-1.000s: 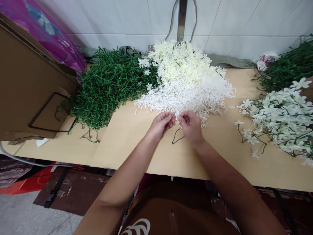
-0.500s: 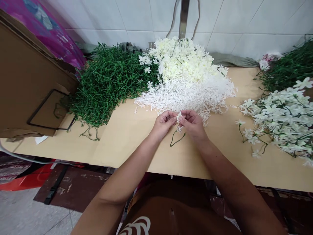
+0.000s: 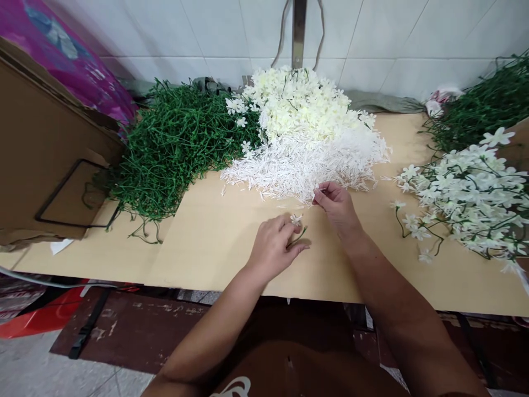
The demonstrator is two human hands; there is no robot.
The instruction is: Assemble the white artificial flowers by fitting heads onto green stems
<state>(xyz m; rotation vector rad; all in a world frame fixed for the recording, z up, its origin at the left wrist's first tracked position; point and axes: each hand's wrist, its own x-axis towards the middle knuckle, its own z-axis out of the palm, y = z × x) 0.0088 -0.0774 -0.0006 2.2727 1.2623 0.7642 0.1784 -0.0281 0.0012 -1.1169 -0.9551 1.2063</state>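
Note:
My left hand (image 3: 275,243) hovers over the table with its fingers curled around an artificial flower on a green stem. The white blossom (image 3: 295,219) shows at its fingertips, and the thumb stands apart from the fingers. At the front edge of a heap of thin white stamens (image 3: 297,171), my right hand (image 3: 334,203) pinches a stamen between thumb and forefinger; its exact grip is small to see. Behind that heap lies a mound of loose white blossoms (image 3: 303,105).
Green stems (image 3: 185,143) are piled on the left beside a cardboard box (image 3: 49,143) and a black wire frame (image 3: 61,193). On the right, stemmed white flowers (image 3: 471,193) lie before more green stems (image 3: 487,116). A tiled wall (image 3: 223,27) backs the table (image 3: 206,237).
My hands were together at the flower and have parted. The left moved down with the flower, while the right moved over to the stamens. The view shifted slightly.

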